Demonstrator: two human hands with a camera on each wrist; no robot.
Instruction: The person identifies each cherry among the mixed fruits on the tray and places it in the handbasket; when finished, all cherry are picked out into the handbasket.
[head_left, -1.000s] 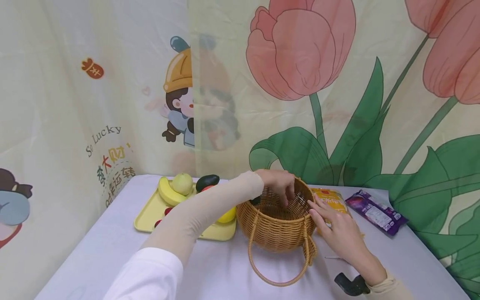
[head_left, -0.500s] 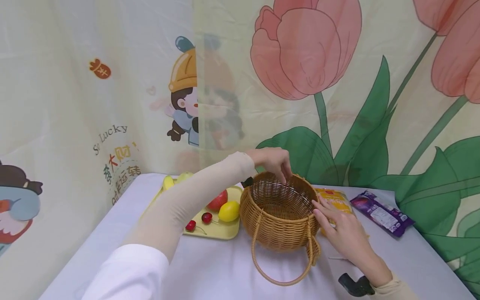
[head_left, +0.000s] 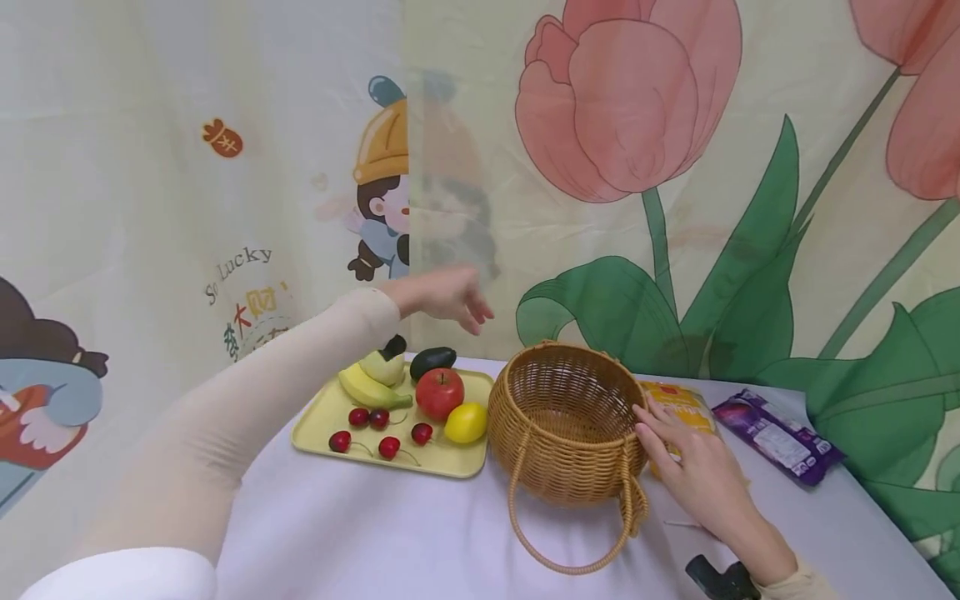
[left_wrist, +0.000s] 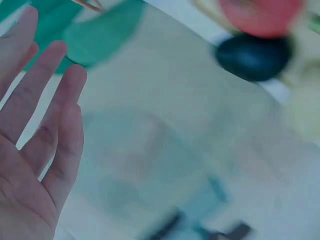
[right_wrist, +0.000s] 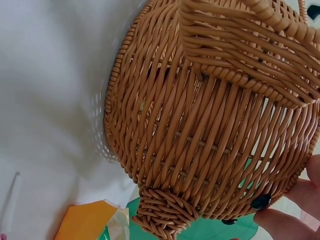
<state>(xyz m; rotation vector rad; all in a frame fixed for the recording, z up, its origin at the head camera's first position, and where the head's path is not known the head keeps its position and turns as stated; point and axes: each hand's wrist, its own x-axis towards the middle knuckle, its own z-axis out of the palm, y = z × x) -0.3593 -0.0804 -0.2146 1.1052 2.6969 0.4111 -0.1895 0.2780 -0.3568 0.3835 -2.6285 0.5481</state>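
My left hand (head_left: 446, 296) is in the air left of the basket, behind and above the tray, its fingers loosely extended and holding nothing. In the left wrist view the fingers (left_wrist: 70, 90) are spread apart. A round wicker basket (head_left: 570, 467) stands upright on the table, its handle hanging down in front and its woven inside showing through the open top. My right hand (head_left: 697, 475) rests its fingertips on the basket's right rim, fingers fairly straight. From the right wrist, fingertips (right_wrist: 282, 225) touch the rim by small black beads (right_wrist: 261, 201).
A yellow tray (head_left: 311, 437) beside the basket holds a banana (head_left: 367, 389), a pale round fruit (head_left: 384, 368), an avocado (head_left: 432, 361), a red apple (head_left: 439, 393), a lemon (head_left: 466, 422) and several cherries (head_left: 389, 447). Orange (head_left: 678, 406) and purple (head_left: 780, 435) packets lie right.
My left hand has come up out of the basket and moved left, uncovering the tray's fruit. The right hand has stayed at the basket's rim. The head view has shifted slightly left.
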